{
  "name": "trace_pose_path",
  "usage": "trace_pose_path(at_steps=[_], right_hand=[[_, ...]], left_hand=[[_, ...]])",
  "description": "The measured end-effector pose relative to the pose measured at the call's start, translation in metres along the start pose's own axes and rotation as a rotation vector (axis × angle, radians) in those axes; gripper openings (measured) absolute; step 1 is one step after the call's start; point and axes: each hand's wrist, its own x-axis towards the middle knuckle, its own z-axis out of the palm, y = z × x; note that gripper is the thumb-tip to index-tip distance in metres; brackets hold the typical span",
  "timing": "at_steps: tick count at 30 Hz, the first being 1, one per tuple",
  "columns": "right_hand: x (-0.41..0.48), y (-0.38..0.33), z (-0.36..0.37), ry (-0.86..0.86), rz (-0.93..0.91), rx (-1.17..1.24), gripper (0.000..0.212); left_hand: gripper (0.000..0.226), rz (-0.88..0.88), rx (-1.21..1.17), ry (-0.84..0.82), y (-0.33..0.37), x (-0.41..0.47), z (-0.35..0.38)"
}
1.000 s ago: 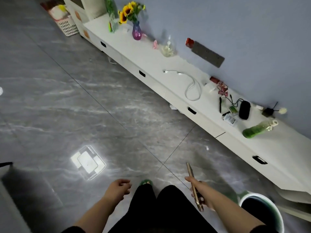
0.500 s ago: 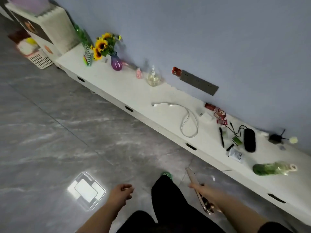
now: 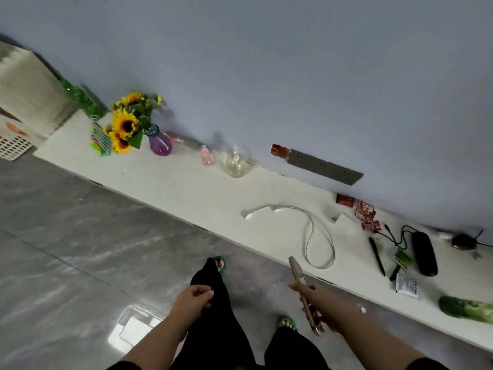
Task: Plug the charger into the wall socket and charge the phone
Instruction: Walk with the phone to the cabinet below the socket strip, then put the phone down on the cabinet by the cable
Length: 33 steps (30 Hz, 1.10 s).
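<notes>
My right hand [image 3: 313,297] grips a gold phone [image 3: 297,271] edge-on, just in front of the low white cabinet [image 3: 192,190]. A white charger cable [image 3: 309,231] lies looped on the cabinet top, its white plug block [image 3: 335,217] close to the wall. Above it a grey socket strip [image 3: 324,166] is fixed to the blue wall, with a red item [image 3: 278,150] at its left end. My left hand [image 3: 193,300] hangs loosely curled and holds nothing, over my black trouser leg.
On the cabinet stand a purple vase of sunflowers [image 3: 157,141], a pink bottle [image 3: 206,156], a clear pump bottle [image 3: 236,164], red wrappers [image 3: 365,212], a black case [image 3: 424,253], pens and a green bottle [image 3: 466,312]. Grey tiled floor [image 3: 80,236] lies to the left.
I have stepped closer to the cabinet and the view has tilted up the wall. The phone in my right hand has risen toward the cabinet edge. My left hand stays low.
</notes>
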Motion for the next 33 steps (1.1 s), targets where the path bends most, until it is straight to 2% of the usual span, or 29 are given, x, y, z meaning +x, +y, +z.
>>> trace_pose_path(at_steps=[5,8,10,13,16,18,21,24,28,33], right_hand=[[0.021,-0.037,0.026,0.093,0.134,0.183,0.049],[0.040,-0.063,0.035,0.108,0.151,0.239,0.046],[0.059,-0.078,0.039,0.121,0.146,0.279,0.040],[0.094,-0.094,0.043,0.170,0.144,0.322,0.036],[0.136,-0.108,0.044,0.282,0.155,0.301,0.063],[0.167,-0.117,0.041,0.365,0.172,0.232,0.074],[0.212,-0.119,0.039,0.469,0.204,0.071,0.083],[0.252,-0.114,0.041,0.556,0.232,-0.103,0.085],[0.291,-0.106,0.047,0.667,0.187,-0.192,0.082],[0.319,-0.107,0.050,0.818,0.163,-0.215,0.093]], left_hand=[[0.002,0.023,0.167,-0.105,0.086,0.067,-0.024],[0.021,0.072,0.334,-0.181,0.127,0.106,-0.015],[0.025,0.123,0.435,-0.208,0.147,0.133,-0.002],[0.005,0.131,0.491,-0.204,0.169,0.171,0.022],[0.030,0.183,0.671,-0.219,0.183,0.217,0.048],[0.048,0.236,0.837,-0.169,0.186,0.248,0.065],[0.098,0.298,1.054,-0.101,0.176,0.289,0.093],[0.129,0.319,1.099,-0.061,0.159,0.322,0.117],[0.145,0.367,1.117,-0.011,0.144,0.350,0.141],[0.155,0.356,1.121,0.034,0.136,0.362,0.153]])
